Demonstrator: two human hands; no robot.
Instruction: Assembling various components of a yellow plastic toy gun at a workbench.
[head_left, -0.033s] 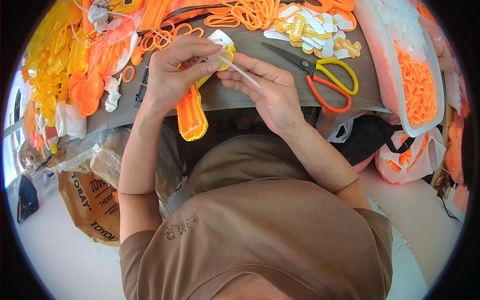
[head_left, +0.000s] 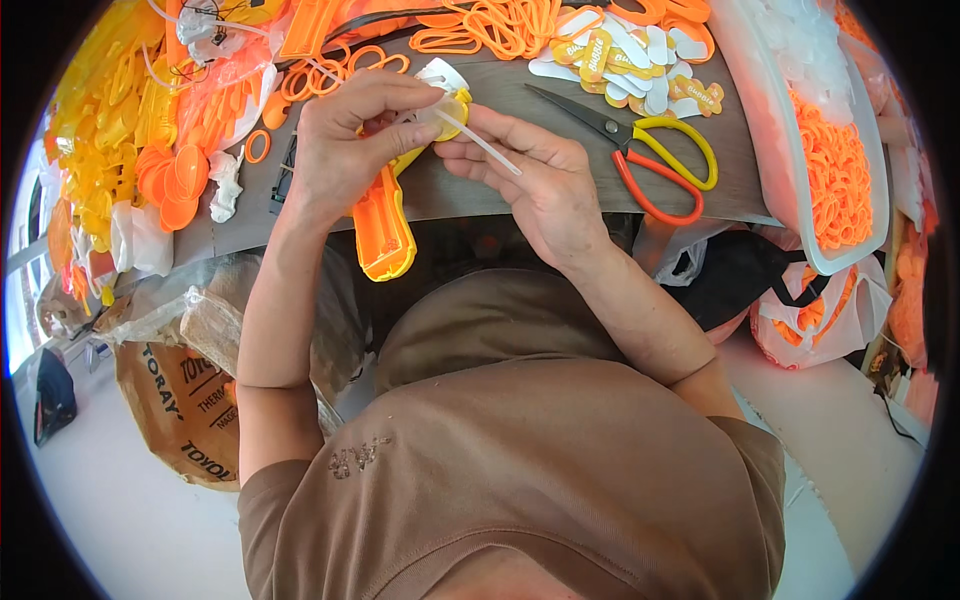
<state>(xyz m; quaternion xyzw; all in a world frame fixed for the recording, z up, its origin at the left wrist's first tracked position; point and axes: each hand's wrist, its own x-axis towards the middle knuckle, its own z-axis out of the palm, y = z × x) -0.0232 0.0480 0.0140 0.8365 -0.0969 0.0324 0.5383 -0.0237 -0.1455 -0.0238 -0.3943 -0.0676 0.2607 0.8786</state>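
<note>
the orange-and-yellow plastic housing (head_left: 385,235), over the grey table's (head_left: 745,165) near edge, looks light, stiff and slick; its long orange handle should suit holding. the translucent tube (head_left: 495,158) seems soft, bendy. the left hand (head_left: 350,125) clamps the housing's upper end; the right hand's (head_left: 548,185) fingers bunch beside the tube, grip unclear. scissors (head_left: 612,127) lie rightward.

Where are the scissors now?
Head view, right of centre: the scissors lie on the table between the right hand and the clear bin, just below the tag pile.
</note>
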